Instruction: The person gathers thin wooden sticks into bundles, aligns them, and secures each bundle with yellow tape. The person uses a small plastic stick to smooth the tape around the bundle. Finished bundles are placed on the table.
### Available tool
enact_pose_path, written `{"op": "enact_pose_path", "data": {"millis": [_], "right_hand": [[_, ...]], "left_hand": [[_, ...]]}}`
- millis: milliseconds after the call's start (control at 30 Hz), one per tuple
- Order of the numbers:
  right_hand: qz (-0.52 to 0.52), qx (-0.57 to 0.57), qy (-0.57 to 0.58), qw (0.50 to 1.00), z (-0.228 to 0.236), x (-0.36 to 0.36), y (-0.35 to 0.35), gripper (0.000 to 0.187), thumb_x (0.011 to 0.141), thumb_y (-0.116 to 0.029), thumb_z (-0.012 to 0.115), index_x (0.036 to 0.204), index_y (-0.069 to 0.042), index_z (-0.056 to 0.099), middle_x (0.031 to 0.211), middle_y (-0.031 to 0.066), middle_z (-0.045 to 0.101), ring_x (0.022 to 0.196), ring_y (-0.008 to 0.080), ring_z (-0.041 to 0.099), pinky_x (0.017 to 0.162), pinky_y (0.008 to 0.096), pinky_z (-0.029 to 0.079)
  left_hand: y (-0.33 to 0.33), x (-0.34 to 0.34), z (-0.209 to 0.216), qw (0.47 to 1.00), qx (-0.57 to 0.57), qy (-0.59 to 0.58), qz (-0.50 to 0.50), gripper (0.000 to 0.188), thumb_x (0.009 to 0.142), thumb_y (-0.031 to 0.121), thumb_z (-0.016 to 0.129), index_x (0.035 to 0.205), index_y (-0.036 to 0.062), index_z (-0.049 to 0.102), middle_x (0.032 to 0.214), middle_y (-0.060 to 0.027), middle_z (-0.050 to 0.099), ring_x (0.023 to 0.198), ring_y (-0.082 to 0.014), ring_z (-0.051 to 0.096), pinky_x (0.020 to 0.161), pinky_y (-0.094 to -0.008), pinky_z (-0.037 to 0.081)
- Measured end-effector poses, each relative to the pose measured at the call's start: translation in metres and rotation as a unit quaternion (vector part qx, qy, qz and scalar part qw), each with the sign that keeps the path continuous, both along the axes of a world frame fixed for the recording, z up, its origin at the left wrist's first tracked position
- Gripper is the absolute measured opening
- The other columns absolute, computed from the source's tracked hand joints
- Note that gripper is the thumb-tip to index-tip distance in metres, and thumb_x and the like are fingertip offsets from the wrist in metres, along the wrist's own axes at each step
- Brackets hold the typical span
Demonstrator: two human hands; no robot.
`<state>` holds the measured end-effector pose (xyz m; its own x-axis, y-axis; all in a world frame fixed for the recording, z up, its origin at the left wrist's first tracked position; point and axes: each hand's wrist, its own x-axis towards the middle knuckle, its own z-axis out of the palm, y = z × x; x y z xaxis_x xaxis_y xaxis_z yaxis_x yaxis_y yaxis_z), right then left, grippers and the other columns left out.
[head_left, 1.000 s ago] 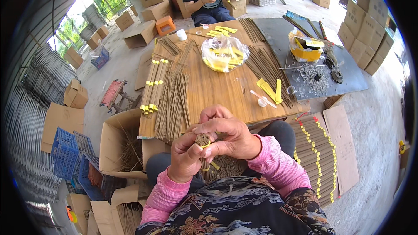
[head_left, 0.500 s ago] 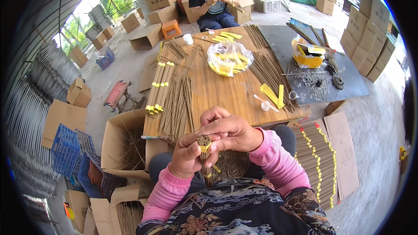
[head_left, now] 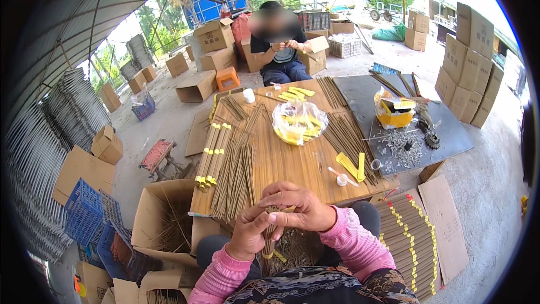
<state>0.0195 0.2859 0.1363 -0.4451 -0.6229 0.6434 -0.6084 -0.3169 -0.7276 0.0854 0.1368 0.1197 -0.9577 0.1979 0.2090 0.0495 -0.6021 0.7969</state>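
A bundle of thin brown incense sticks (head_left: 269, 243) stands upright before my lap, with a yellow band low on it. My left hand (head_left: 247, 232) is closed round its upper part, thumb near the top end. The fingers of my right hand (head_left: 301, 207) curl over and press on the far side of the same end. Between them a bit of yellow paper strip (head_left: 289, 209) shows; the rest of it is hidden by my fingers. On the wooden table (head_left: 281, 171) ahead lie loose sticks (head_left: 233, 177) and banded bundles (head_left: 211, 157).
A plastic bag of yellow strips (head_left: 299, 126), loose yellow strips (head_left: 347, 165) and a small white pot (head_left: 341, 179) sit on the table. Across it, a person (head_left: 278, 56) works by hand. An open cardboard box (head_left: 147, 214) stands left; banded bundles (head_left: 406, 236) lie low right.
The whole view has tilted up, so the table sits lower in it. My right fingers have closed over the bundle's top, covering most of the yellow strip that showed before.
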Motion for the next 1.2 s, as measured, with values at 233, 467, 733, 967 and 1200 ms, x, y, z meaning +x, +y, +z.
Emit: {"op": "enact_pose_path", "data": {"millis": [233, 467, 733, 967, 1200], "right_hand": [[0.039, -0.014, 0.014, 0.999, -0.003, -0.013, 0.004, 0.030, 0.080, -0.018, 0.063, 0.103, 0.001, 0.058, 0.100, 0.0159, 0.056, 0.094, 0.0274, 0.056, 0.080, 0.0343, 0.044], [0.049, 0.000, -0.001, 0.999, -0.003, -0.018, 0.011, 0.031, 0.081, -0.016, 0.061, 0.106, 0.002, 0.057, 0.101, 0.0161, 0.056, 0.098, 0.0275, 0.053, 0.084, 0.0348, 0.042], [0.048, 0.005, -0.095, 0.994, -0.013, -0.023, 0.004, 0.035, 0.083, -0.014, 0.059, 0.113, 0.001, 0.052, 0.111, 0.0151, 0.049, 0.101, 0.0217, 0.050, 0.085, 0.0317, 0.041], [0.056, -0.022, -0.107, 0.992, -0.014, -0.026, -0.002, 0.039, 0.082, -0.011, 0.061, 0.118, -0.001, 0.049, 0.108, 0.0080, 0.051, 0.099, 0.0153, 0.051, 0.086, 0.0269, 0.041], [-0.006, -0.014, -0.203, 0.979, -0.020, -0.002, 0.016, 0.029, 0.086, -0.015, 0.056, 0.111, 0.000, 0.054, 0.099, 0.0056, 0.057, 0.091, 0.0115, 0.054, 0.080, 0.0239, 0.043]], "left_hand": [[-0.008, -0.007, -0.007, 0.996, 0.026, 0.024, -0.083, 0.036, 0.087, 0.024, 0.052, 0.109, -0.0048, 0.051, 0.073, -0.0096, 0.056, 0.050, -0.0170, 0.052, 0.044, -0.0261, 0.040], [-0.006, -0.016, -0.004, 0.993, 0.011, 0.029, -0.118, 0.040, 0.088, 0.030, 0.050, 0.108, -0.0055, 0.050, 0.072, -0.0107, 0.055, 0.047, -0.0155, 0.049, 0.043, -0.0256, 0.039], [-0.011, -0.026, -0.006, 0.996, 0.023, -0.019, -0.086, 0.046, 0.089, 0.033, 0.047, 0.110, -0.0082, 0.050, 0.075, -0.0093, 0.056, 0.052, -0.0135, 0.050, 0.045, -0.0218, 0.041], [-0.018, -0.028, 0.005, 0.992, 0.019, 0.063, -0.105, 0.046, 0.088, 0.033, 0.049, 0.111, -0.0072, 0.050, 0.089, -0.0131, 0.057, 0.054, -0.0130, 0.050, 0.046, -0.0218, 0.041], [-0.051, -0.046, 0.043, 0.965, 0.030, 0.199, 0.166, 0.031, 0.090, 0.029, 0.047, 0.102, 0.0014, 0.053, 0.111, -0.0154, 0.051, 0.062, -0.0123, 0.049, 0.053, -0.0237, 0.041]]}}
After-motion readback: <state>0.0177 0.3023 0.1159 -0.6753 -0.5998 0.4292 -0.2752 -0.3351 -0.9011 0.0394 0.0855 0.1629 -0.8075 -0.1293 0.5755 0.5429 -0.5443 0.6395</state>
